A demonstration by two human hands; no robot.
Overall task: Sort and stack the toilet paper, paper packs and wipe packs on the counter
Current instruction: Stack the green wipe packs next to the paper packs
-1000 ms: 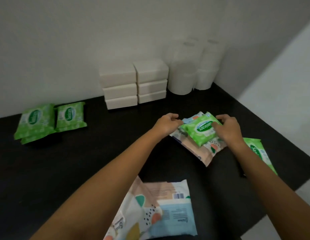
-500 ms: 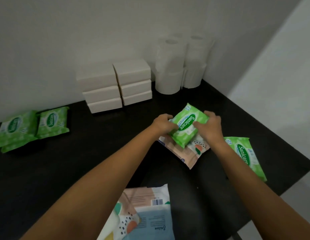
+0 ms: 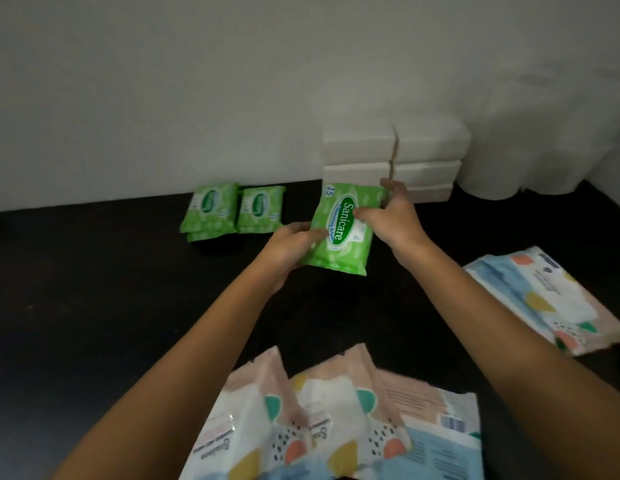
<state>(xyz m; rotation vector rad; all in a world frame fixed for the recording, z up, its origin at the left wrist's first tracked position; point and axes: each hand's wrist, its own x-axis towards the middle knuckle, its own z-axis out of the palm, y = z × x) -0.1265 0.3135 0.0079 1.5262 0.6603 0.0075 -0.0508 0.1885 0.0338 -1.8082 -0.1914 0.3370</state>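
Observation:
I hold a green Sanicare wipe pack (image 3: 339,244) above the black counter (image 3: 94,306), my left hand (image 3: 291,242) on its lower left edge and my right hand (image 3: 393,220) on its upper right side. Two small piles of the same green wipe packs (image 3: 232,211) lie to the left by the wall. White paper packs (image 3: 395,157) are stacked in two columns behind the held pack. White toilet paper rolls (image 3: 530,150) stand at the back right, blurred.
Several large patterned wipe packs (image 3: 319,420) lie at the near edge of the counter below my arms. Another patterned pack (image 3: 551,299) lies at the right. A white wall (image 3: 232,81) closes the back.
The green pack has been lifted off the patterned pack and carried left toward the green piles. The view has swung left, so the stacks now sit further right.

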